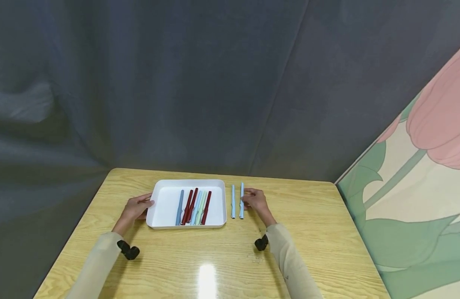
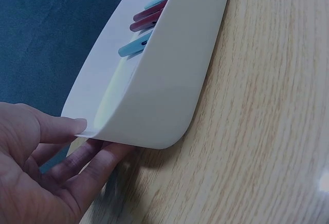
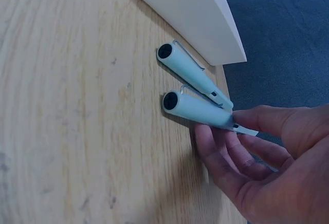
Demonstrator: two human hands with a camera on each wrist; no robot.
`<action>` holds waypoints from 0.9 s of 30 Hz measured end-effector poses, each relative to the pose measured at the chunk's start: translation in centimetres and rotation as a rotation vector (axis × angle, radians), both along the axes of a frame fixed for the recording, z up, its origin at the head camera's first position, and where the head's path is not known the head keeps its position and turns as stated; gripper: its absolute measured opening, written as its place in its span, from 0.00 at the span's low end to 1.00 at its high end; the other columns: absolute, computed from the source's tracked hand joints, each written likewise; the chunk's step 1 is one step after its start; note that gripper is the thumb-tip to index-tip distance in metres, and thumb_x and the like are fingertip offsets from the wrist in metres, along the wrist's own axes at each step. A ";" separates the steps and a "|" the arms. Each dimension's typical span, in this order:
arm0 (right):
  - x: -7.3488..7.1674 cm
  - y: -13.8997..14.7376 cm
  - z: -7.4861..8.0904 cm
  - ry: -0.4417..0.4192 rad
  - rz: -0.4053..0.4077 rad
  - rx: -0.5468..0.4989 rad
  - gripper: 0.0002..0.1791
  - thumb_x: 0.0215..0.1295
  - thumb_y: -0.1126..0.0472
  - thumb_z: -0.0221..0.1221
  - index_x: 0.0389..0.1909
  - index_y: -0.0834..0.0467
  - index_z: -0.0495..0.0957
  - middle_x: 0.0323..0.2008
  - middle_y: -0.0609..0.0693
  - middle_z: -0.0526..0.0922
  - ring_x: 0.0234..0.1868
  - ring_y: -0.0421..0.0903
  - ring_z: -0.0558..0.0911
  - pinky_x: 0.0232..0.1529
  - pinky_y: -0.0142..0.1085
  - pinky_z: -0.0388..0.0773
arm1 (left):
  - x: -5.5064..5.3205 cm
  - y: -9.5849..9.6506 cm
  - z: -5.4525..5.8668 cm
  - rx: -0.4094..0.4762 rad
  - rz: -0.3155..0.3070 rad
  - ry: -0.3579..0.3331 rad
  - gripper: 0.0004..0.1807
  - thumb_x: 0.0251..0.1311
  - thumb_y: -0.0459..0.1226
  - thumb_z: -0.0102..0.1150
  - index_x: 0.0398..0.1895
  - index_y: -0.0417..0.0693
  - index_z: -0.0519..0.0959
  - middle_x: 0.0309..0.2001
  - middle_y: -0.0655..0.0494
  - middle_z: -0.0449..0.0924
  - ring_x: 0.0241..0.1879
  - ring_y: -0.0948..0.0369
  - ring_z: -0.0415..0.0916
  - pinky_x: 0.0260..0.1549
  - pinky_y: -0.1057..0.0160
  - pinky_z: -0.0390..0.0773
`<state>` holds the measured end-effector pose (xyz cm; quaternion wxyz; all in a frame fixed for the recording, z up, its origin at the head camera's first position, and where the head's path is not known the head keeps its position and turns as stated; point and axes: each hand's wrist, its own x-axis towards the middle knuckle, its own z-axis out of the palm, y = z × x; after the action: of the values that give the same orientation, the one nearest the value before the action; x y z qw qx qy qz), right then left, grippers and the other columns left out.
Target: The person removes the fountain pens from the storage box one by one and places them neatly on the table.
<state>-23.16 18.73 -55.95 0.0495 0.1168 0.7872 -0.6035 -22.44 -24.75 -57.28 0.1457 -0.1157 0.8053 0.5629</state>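
Note:
A white tray (image 1: 164, 207) stands on the wooden table, with several capped pens (image 2: 146, 18) in dark red, blue, light blue and pale green lying side by side inside. At its left end my left hand (image 1: 134, 209) pinches the rim, thumb on top and fingers beneath in the left wrist view. Right of the tray, two light blue pens lie roughly parallel on the table. My right hand (image 1: 257, 201) holds the outer pen (image 3: 198, 110) between thumb and fingers near its far end. The inner pen (image 3: 187, 71), nearer the tray, lies untouched beside it.
The wooden table (image 1: 170, 265) reaches toward me, with a bright light reflection near its front. Behind it hangs a dark grey curtain (image 1: 200, 91). A flower-patterned panel (image 1: 402, 195) borders the right side. Both wrists carry a black camera.

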 end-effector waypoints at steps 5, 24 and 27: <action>0.0 -0.2 -0.4 0.004 -0.015 0.058 0.21 0.68 0.75 0.61 0.61 0.74 0.78 0.37 0.64 0.86 0.27 0.48 0.85 0.26 0.36 0.86 | -0.3 0.1 0.2 0.001 0.002 0.005 0.30 0.77 0.38 0.56 0.78 0.38 0.65 0.63 0.30 0.76 0.39 0.64 0.82 0.32 0.64 0.86; -0.1 -0.6 -0.4 0.039 0.016 0.321 0.16 0.73 0.66 0.61 0.57 0.69 0.83 0.42 0.64 0.87 0.36 0.52 0.88 0.35 0.41 0.87 | 0.1 0.1 -0.4 0.040 0.024 0.009 0.30 0.76 0.37 0.57 0.77 0.36 0.67 0.61 0.30 0.78 0.35 0.67 0.83 0.30 0.64 0.86; -0.1 -0.6 -0.2 0.053 0.004 0.323 0.17 0.75 0.65 0.59 0.59 0.68 0.82 0.41 0.63 0.86 0.35 0.54 0.87 0.33 0.40 0.86 | 0.1 0.1 -0.4 0.036 0.017 0.008 0.30 0.76 0.37 0.57 0.77 0.37 0.67 0.63 0.30 0.78 0.36 0.67 0.83 0.31 0.65 0.86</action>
<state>-23.23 18.12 -56.16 0.0102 0.1058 0.8753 -0.4717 -22.39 -24.69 -57.67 0.1399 -0.1175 0.7946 0.5789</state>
